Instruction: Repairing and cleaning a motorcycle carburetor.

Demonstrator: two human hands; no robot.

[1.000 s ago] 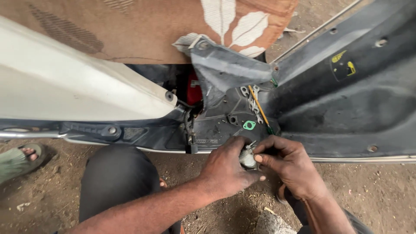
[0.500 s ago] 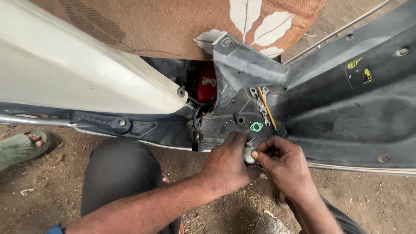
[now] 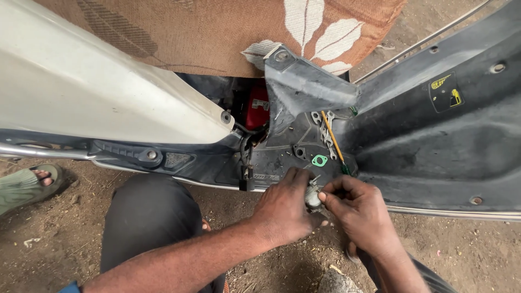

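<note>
Both hands on small metal part (image 3: 313,196) at scooter footboard (image 3: 434,157) edge, just below green gasket (image 3: 319,160). L hand (image 3: 285,209) clamps part; R hand (image 3: 358,209) pinches its end w/ fingertips. Step looks like fitting/adjusting part. Needs steady grip, fine twist.

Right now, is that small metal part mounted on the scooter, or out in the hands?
Out. The small metal part sits pinched between the left hand and right hand, below the dark floorboard panel, over the dirt.
</note>
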